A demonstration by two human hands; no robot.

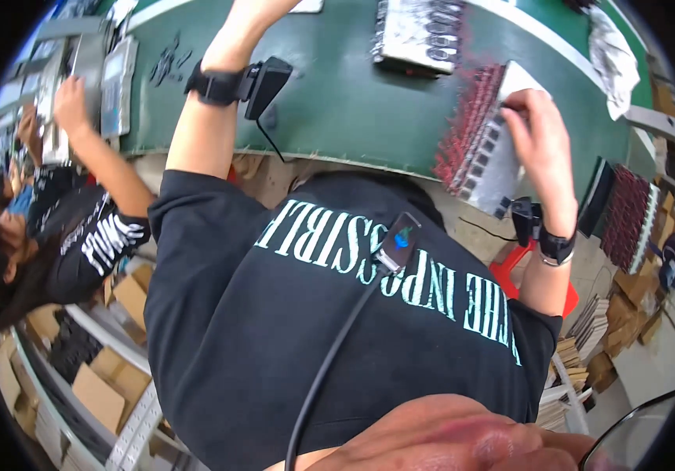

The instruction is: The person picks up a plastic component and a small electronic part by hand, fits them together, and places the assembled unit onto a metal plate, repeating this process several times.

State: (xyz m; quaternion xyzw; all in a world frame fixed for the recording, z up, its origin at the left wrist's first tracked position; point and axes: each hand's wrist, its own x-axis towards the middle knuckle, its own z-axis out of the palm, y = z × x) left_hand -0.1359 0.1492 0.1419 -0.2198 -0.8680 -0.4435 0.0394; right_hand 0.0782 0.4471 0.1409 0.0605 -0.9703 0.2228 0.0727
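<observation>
My right hand (540, 129) is over a stack of pale grey panels (502, 157) near the table's right front edge. Its thumb and fingers curl together at a row of black square parts (480, 161) along the panel; what lies between the fingertips is too small to tell. Many thin red wires (467, 122) fan out from the panels' left side. Only the base of my left hand (263, 9) shows at the top edge, past a black wrist strap; its fingers are out of the picture.
The green table (329, 102) bears another stack of white panels with black parts (420, 35) at the back. Small black pieces (169, 63) lie scattered on the left, and a white cloth (613, 63) at the far right. A co-worker's hand (70, 102) is at a grey tray (118, 86).
</observation>
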